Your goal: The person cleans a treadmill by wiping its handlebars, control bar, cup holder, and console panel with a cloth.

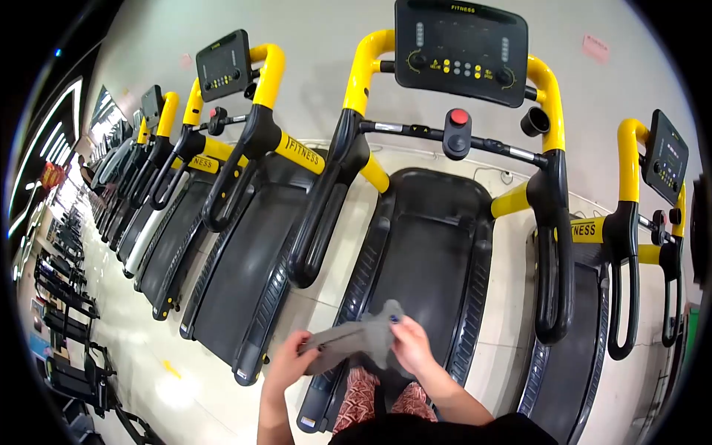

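A grey cloth (348,341) is stretched between my two hands above the rear end of a treadmill belt (423,259). My left hand (291,362) pinches its left end, thumb and fingers closed on the fabric. At the cloth's right end my right hand (408,345) grips a bunched part near its upper corner. The treadmill console (461,52) and the crossbar with a red button (459,117) are farther ahead, out of contact with either hand. My patterned trouser legs (360,393) show below the cloth.
A second treadmill (252,259) stands close on the left, with a row of others beyond it. Another treadmill (578,319) is on the right. Long black handrails (319,230) flank the middle machine. A cup holder (535,122) sits on its right upright. Pale floor tiles (178,371) run along the left.
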A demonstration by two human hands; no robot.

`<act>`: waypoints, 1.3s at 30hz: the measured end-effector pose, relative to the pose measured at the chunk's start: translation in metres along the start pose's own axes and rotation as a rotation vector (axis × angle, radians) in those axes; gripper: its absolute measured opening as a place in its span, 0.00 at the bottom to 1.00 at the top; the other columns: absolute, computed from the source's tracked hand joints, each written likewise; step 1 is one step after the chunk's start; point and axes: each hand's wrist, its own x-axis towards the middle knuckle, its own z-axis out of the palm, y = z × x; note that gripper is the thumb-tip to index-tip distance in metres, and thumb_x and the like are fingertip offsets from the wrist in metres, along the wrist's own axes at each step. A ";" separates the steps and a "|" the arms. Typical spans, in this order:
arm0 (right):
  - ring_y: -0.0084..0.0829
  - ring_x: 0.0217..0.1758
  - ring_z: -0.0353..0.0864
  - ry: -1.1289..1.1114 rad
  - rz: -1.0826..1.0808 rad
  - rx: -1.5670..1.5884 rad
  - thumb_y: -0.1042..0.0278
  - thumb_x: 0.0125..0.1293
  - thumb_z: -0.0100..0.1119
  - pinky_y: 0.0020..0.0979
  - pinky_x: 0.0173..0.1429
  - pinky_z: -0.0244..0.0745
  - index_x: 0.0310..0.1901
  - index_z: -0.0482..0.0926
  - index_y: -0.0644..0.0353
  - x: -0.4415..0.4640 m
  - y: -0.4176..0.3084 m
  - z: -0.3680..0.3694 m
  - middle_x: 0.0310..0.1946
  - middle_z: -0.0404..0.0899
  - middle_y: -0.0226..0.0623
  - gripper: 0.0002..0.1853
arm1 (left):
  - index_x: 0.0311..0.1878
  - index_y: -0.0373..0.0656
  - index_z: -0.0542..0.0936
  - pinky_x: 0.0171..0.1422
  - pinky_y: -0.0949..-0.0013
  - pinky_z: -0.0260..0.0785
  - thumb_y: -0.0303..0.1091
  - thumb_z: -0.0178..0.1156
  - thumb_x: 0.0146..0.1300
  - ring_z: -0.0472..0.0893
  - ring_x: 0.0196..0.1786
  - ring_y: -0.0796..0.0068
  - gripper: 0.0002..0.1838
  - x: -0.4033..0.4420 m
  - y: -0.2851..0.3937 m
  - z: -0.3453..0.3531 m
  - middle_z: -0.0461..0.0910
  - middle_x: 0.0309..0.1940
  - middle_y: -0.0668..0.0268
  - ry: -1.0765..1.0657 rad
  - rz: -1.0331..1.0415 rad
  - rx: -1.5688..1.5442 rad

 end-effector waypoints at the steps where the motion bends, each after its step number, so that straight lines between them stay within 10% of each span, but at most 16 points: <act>1: 0.14 0.35 0.74 -0.053 0.038 -0.037 0.66 0.67 0.53 0.19 0.34 0.67 0.45 0.76 0.58 0.009 0.007 0.014 0.35 0.77 0.24 0.08 | 0.41 0.36 0.76 0.40 0.72 0.71 0.28 0.66 0.51 0.79 0.35 0.74 0.14 0.005 -0.008 -0.012 0.80 0.30 0.61 0.078 0.015 0.014; 10: 0.16 0.37 0.74 -0.110 0.317 -0.427 0.66 0.67 0.53 0.21 0.41 0.70 0.46 0.77 0.61 0.097 0.054 0.099 0.34 0.77 0.24 0.10 | 0.37 0.35 0.79 0.38 0.72 0.71 0.21 0.63 0.47 0.80 0.33 0.73 0.11 0.058 -0.023 -0.148 0.81 0.29 0.60 0.080 0.024 0.240; 14: 0.16 0.38 0.75 -0.143 -0.031 -0.346 0.69 0.66 0.53 0.21 0.43 0.71 0.46 0.75 0.58 0.144 0.038 0.121 0.38 0.78 0.24 0.09 | 0.39 0.38 0.79 0.40 0.72 0.70 0.18 0.59 0.49 0.78 0.36 0.70 0.12 0.131 -0.022 -0.175 0.78 0.35 0.61 0.242 0.313 0.159; 19: 0.41 0.62 0.67 0.311 -0.342 -0.933 0.69 0.59 0.56 0.36 0.63 0.64 0.67 0.50 0.70 0.240 0.056 0.083 0.64 0.59 0.53 0.37 | 0.56 0.38 0.71 0.62 0.65 0.62 0.24 0.57 0.55 0.72 0.56 0.62 0.22 0.239 -0.039 -0.134 0.71 0.55 0.56 0.322 0.224 0.000; 26: 0.59 0.72 0.46 0.210 -0.381 -1.264 0.61 0.64 0.50 0.43 0.74 0.42 0.67 0.42 0.76 0.335 0.125 0.058 0.66 0.46 0.70 0.40 | 0.68 0.34 0.56 0.71 0.60 0.52 0.42 0.45 0.68 0.61 0.68 0.48 0.30 0.337 -0.143 -0.042 0.61 0.65 0.43 0.045 0.210 0.233; 28: 0.58 0.73 0.44 0.197 -0.304 -1.037 0.62 0.66 0.47 0.42 0.74 0.41 0.66 0.39 0.79 0.353 0.131 0.064 0.67 0.45 0.69 0.39 | 0.70 0.36 0.53 0.69 0.62 0.54 0.46 0.40 0.70 0.63 0.68 0.51 0.31 0.348 -0.110 -0.032 0.64 0.63 0.45 -0.177 -0.167 0.220; 36: 0.58 0.74 0.39 0.222 -0.539 -1.164 0.74 0.65 0.44 0.42 0.74 0.42 0.68 0.38 0.75 0.421 0.087 0.062 0.68 0.39 0.67 0.35 | 0.70 0.38 0.52 0.68 0.63 0.55 0.39 0.38 0.70 0.64 0.66 0.50 0.29 0.436 -0.075 0.000 0.62 0.63 0.40 -0.032 -0.157 -0.043; 39: 0.62 0.72 0.42 0.208 -0.667 -1.477 0.72 0.60 0.50 0.56 0.71 0.42 0.67 0.47 0.72 0.491 0.033 0.055 0.69 0.39 0.65 0.36 | 0.71 0.41 0.53 0.71 0.65 0.50 0.44 0.35 0.72 0.61 0.69 0.57 0.28 0.505 -0.073 0.017 0.62 0.65 0.47 -0.002 -0.124 -0.058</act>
